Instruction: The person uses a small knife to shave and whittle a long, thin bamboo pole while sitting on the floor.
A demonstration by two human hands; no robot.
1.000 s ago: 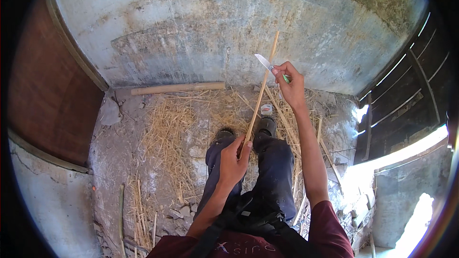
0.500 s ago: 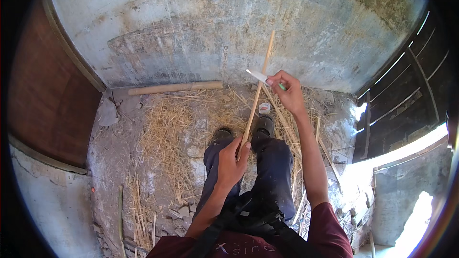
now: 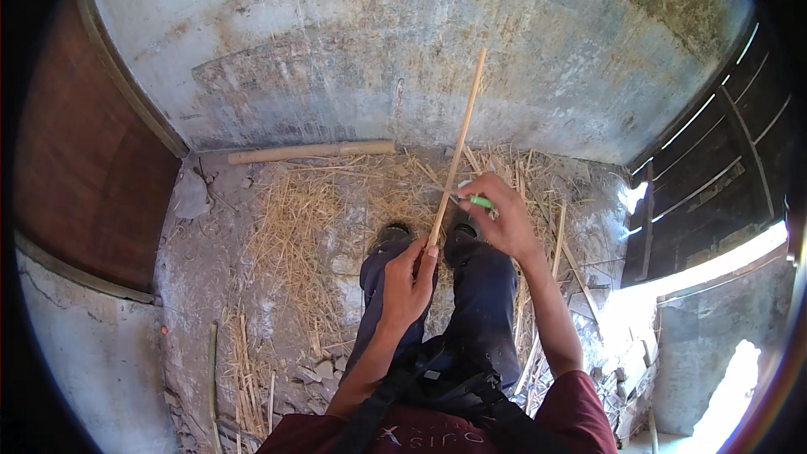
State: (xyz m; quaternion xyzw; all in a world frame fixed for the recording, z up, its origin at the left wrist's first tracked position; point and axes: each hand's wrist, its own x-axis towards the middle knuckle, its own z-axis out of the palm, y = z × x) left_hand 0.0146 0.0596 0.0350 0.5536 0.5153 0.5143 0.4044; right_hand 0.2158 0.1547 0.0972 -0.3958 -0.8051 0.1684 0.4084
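Observation:
A long, thin bamboo strip (image 3: 467, 122) slants up and away from my lap toward the wall. My left hand (image 3: 409, 279) is closed round its near end, thumb on top. Farther up the strip, my right hand (image 3: 503, 217) grips a knife with a green handle (image 3: 480, 201). The knife's blade lies at the strip, mostly hidden by fingers and blur. Below the hands are my legs in dark trousers (image 3: 481, 307), with dark shoes just past the knees.
Pale shavings (image 3: 290, 227) and loose strips (image 3: 580, 282) litter the floor. A thick bamboo pole (image 3: 311, 152) lies along the foot of the stained wall (image 3: 336, 50). A brown panel (image 3: 92, 151) stands left, dark slatted boards (image 3: 714, 168) right. Rubble (image 3: 318, 377) lies near my left side.
My right hand has moved down the strip toward my left hand, bringing the knife nearer to me. The left hand keeps its hold, and the strip has barely shifted.

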